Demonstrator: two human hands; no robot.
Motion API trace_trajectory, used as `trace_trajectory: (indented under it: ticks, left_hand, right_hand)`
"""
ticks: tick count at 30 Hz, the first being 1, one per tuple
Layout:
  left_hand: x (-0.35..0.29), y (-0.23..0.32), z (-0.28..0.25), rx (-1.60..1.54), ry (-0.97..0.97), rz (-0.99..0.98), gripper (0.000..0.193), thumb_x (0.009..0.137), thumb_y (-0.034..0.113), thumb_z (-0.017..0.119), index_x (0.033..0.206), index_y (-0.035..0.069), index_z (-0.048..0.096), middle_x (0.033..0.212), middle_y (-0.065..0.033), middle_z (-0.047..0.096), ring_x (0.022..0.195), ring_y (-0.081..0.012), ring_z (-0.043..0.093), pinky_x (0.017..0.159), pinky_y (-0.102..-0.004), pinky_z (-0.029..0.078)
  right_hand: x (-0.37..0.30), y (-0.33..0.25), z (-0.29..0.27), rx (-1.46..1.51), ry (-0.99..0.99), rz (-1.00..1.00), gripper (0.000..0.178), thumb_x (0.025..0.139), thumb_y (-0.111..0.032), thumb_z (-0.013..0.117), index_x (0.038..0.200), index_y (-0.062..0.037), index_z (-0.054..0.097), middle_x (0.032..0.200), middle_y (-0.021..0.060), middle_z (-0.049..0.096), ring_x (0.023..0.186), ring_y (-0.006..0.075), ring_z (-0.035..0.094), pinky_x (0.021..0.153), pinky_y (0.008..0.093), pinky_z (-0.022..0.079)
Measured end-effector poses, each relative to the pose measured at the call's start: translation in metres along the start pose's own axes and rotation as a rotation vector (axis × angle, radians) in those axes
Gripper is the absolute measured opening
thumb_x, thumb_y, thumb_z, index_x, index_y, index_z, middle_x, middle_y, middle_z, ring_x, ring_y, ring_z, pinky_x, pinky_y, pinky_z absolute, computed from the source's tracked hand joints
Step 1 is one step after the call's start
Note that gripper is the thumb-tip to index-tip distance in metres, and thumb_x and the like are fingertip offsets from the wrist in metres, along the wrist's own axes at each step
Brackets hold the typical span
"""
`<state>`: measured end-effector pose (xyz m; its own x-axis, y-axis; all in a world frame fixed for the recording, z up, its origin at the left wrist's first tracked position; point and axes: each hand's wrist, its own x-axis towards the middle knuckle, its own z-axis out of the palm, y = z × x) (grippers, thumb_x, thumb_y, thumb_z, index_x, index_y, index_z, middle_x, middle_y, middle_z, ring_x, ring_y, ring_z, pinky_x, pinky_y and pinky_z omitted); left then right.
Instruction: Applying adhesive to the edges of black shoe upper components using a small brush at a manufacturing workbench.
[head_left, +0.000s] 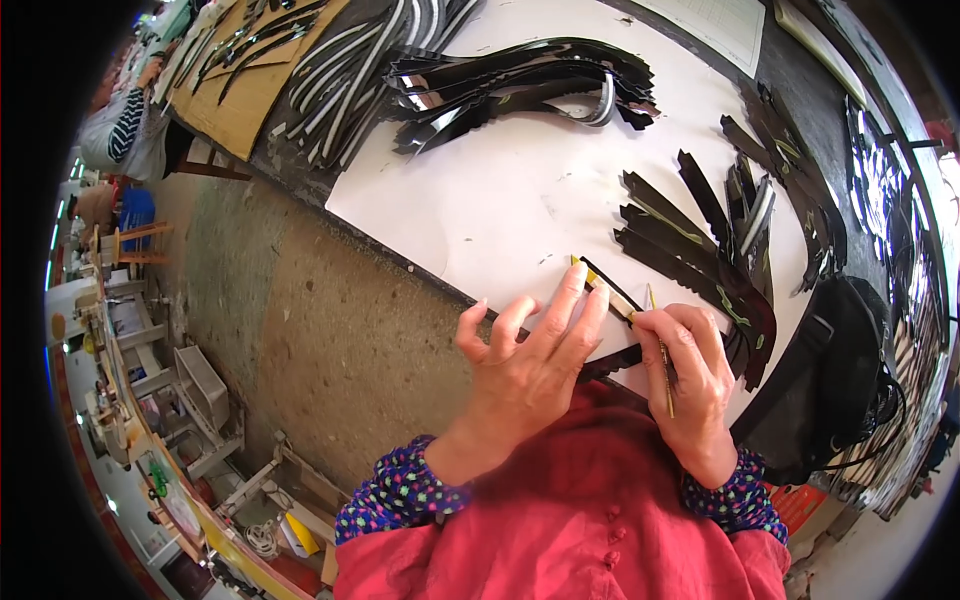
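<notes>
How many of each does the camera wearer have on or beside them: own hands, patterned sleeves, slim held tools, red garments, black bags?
Left hand and right hand: 2
Patterned sleeves: 2
Slim tool: 1
Red garment: 1
Black bag: 1
Total: 7

1. A black bag point(830, 375) is on the right side.
2. A sheet of paper point(715, 28) lies near the top right.
3. A big brown board point(238, 112) is at the top left.
4. Near it is another person's stripy sleeve point(125, 125).
5. A wooden stool point(142, 232) is on the left.
6. Some coiled cord point(262, 541) lies low down.
</notes>
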<state>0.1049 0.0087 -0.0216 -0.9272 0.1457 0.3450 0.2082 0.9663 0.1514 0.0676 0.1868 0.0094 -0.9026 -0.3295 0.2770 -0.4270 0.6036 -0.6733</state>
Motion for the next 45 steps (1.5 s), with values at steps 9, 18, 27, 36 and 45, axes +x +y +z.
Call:
trace_trajectory:
  ticks: [9, 18, 27, 36, 45]
  left_hand:
    - [0.001, -0.001, -0.002, 0.063, -0.031, 0.022, 0.042, 0.096, 0.024, 0.056, 0.136, 0.032, 0.063, 0.143, 0.0115, 0.057, 0.109, -0.0131, 0.045, 0.105, -0.0452, 0.027]
    - [0.001, -0.001, -0.006, 0.093, -0.039, 0.029, 0.042, 0.094, 0.022, 0.056, 0.134, 0.031, 0.063, 0.144, 0.0111, 0.056, 0.109, -0.0131, 0.045, 0.105, -0.045, 0.027]
    - [0.001, -0.002, -0.004, 0.035, -0.026, 0.019, 0.039, 0.096, 0.027, 0.057, 0.134, 0.031, 0.063, 0.143, 0.0096, 0.056, 0.108, -0.0136, 0.046, 0.105, -0.0459, 0.028]
    - [0.003, -0.005, -0.006, -0.009, -0.063, 0.004, 0.041, 0.093, 0.032, 0.069, 0.134, 0.032, 0.066, 0.147, 0.0078, 0.053, 0.109, -0.0159, 0.044, 0.104, -0.0455, 0.028]
    - [0.002, -0.008, -0.005, -0.043, -0.046, 0.012, 0.042, 0.089, 0.031, 0.071, 0.131, 0.032, 0.067, 0.147, 0.0069, 0.052, 0.111, -0.015, 0.044, 0.106, -0.0463, 0.027]
  right_hand:
    - [-0.003, 0.0, 0.001, -0.043, -0.007, -0.039, 0.034, 0.082, 0.011, 0.069, 0.115, 0.0025, 0.065, 0.1, 0.0154, 0.058, 0.085, 0.0313, 0.063, 0.071, 0.0383, 0.053]
    - [-0.003, -0.002, 0.001, -0.065, 0.001, -0.041, 0.033, 0.08, 0.011, 0.071, 0.112, 0.002, 0.066, 0.099, 0.0151, 0.059, 0.083, 0.0318, 0.063, 0.069, 0.0388, 0.053]
    - [-0.002, -0.001, 0.001, -0.079, 0.007, -0.057, 0.032, 0.08, 0.011, 0.072, 0.11, 0.0011, 0.067, 0.097, 0.0147, 0.06, 0.082, 0.0309, 0.064, 0.067, 0.0379, 0.052]
    - [0.007, -0.011, -0.009, -0.097, 0.032, -0.071, 0.029, 0.082, 0.012, 0.071, 0.109, 0.0022, 0.068, 0.098, 0.0155, 0.062, 0.08, 0.0302, 0.064, 0.067, 0.0371, 0.053]
    - [0.034, -0.005, 0.012, 0.522, -0.018, 0.203, 0.011, 0.101, -0.006, 0.061, 0.1, 0.0028, 0.069, 0.086, 0.0092, 0.064, 0.063, 0.0112, 0.058, 0.058, 0.0249, 0.047]
